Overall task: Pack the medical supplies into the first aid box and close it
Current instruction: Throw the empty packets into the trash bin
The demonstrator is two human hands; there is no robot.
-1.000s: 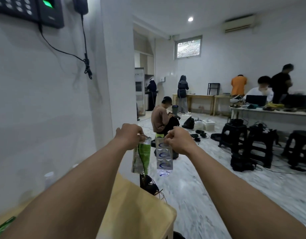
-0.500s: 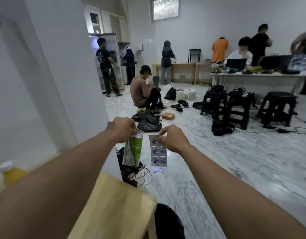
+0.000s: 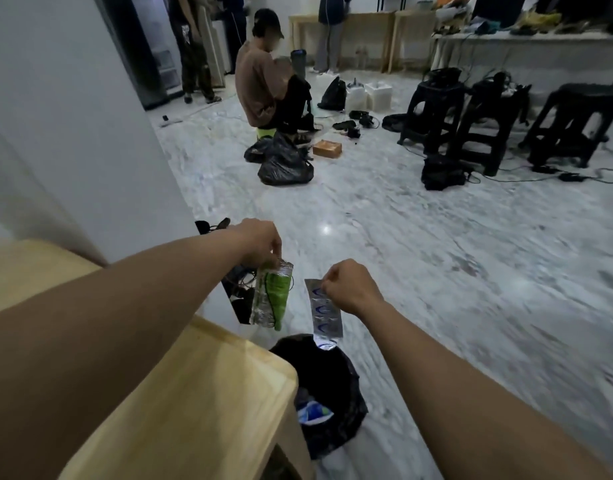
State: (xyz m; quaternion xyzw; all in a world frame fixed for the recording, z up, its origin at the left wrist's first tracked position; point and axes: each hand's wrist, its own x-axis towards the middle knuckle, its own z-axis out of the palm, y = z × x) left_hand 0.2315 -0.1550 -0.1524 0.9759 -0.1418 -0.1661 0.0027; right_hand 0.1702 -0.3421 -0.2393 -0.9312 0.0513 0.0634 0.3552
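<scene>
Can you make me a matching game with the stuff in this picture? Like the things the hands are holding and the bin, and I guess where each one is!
Things:
1. green and silver packet
2. silver strip with blue marks
3. black bin bag
4. wooden table

Places:
A. on the floor, below the hands
B. hanging from the right hand
C. under the left arm
D. hanging from the left hand

Pairs: 1-D, 2-B, 3-A, 4-C
</scene>
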